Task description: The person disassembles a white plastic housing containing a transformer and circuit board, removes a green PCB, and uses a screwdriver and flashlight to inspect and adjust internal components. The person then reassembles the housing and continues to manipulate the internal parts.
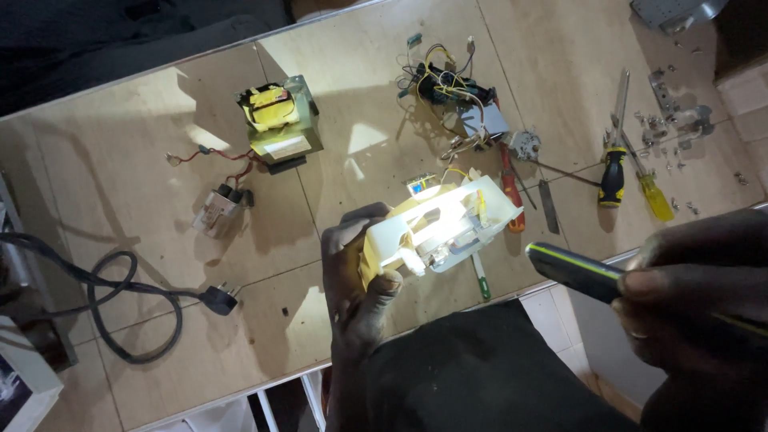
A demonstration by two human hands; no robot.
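The left hand [356,276] grips a white plastic housing [440,224] — raised above the wooden bench [120,184], brightly lit. The right hand [688,296], right of the housing, clasps a dark screwdriver handle [572,270]. Beyond the housing lie a wire bundle [448,84] and screwdrivers [632,168]; up-left — a transformer [280,120].

A white plastic housing [440,226], brightly lit and tilted with its open side up, is held above the desk near a dark, yellow-striped tool [572,272].
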